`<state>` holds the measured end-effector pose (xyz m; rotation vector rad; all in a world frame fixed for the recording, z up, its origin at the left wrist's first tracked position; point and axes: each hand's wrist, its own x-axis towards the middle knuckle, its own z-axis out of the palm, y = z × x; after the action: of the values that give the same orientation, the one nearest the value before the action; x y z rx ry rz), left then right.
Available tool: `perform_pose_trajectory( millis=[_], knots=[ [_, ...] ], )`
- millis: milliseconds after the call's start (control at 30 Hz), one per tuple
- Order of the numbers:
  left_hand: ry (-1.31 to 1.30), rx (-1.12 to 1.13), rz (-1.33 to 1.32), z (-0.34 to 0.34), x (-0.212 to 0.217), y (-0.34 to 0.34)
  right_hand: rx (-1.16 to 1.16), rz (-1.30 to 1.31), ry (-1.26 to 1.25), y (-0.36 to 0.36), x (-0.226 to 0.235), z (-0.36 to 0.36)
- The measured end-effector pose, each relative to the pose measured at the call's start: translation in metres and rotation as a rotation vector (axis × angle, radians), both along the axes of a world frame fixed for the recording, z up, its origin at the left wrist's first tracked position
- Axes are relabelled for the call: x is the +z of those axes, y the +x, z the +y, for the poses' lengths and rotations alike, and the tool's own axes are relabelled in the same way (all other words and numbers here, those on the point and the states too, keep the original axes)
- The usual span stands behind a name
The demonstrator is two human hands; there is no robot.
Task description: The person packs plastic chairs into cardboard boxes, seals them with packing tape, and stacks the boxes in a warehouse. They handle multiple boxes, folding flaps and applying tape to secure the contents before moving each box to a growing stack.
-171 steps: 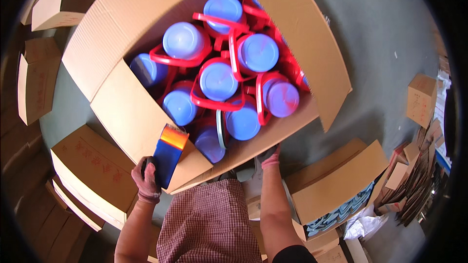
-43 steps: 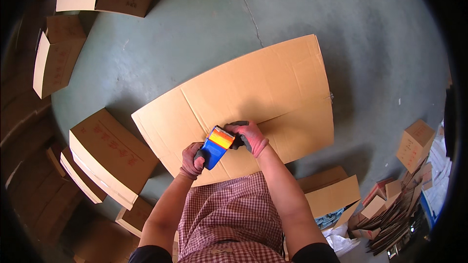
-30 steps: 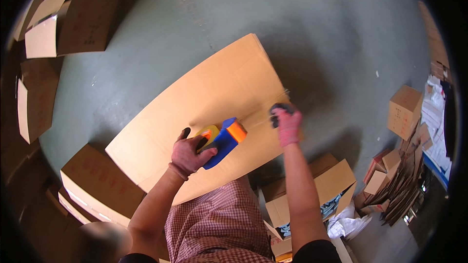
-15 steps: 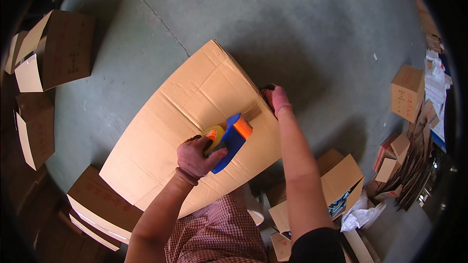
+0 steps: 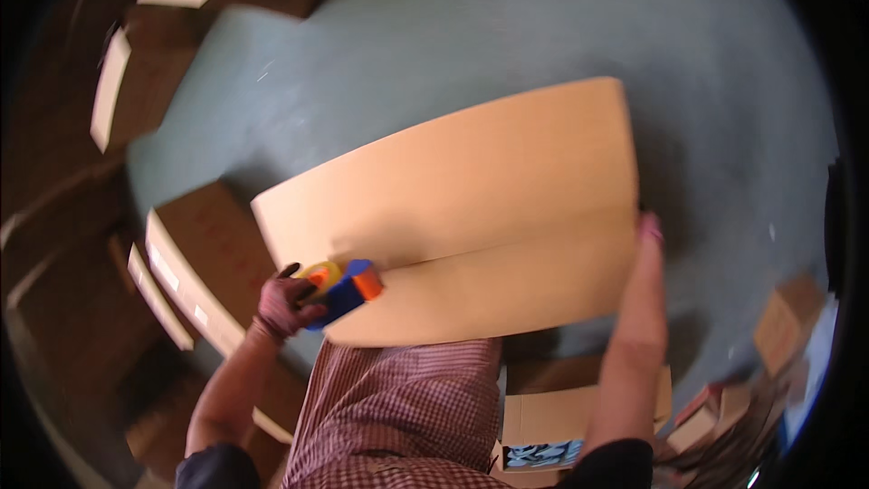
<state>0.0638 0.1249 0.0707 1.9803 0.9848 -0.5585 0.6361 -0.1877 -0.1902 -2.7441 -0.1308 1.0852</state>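
Observation:
A large brown cardboard carton lies in front of me, a seam line running lengthwise across its plain upper face. My gloved left hand is closed on a tape dispenser, blue with an orange front and a yellow tape roll, just over the carton's near left corner. At the carton's right edge, my gloved right hand grips the side; its fingers are mostly hidden beyond the edge.
To the left stand more cartons, some with raised flaps. An open carton with bluish contents sits near my right forearm. A small carton and stacked flat cardboard are at the lower right. The floor is grey.
The carton has turned clockwise and now shows a smoother face with a seam instead of the creased one. The tape dispenser has shifted left with my left hand; my right hand is farther right. The view has swung.

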Motion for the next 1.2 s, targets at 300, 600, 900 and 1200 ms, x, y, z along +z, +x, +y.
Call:
perform_pose_trajectory(
  millis=[300, 600, 900, 1200],
  knots=[
    [0.343, -0.077, 0.483, 0.011, 0.078, -0.247, 0.153, -0.686, 0.205, -0.101, 0.158, 0.067],
    [0.115, -0.093, 0.755, 0.016, -0.020, -0.139, 0.760, -0.600, 0.292, -0.315, 0.125, 0.155],
    [-0.150, 0.060, 0.822, -0.024, -0.111, -0.017, 0.797, -0.565, 0.158, -0.277, 0.113, 0.160],
    [-0.006, 1.112, 0.270, -0.079, -0.037, -0.107, 0.684, -0.492, 0.287, -0.260, 0.119, 0.145]
  ],
)
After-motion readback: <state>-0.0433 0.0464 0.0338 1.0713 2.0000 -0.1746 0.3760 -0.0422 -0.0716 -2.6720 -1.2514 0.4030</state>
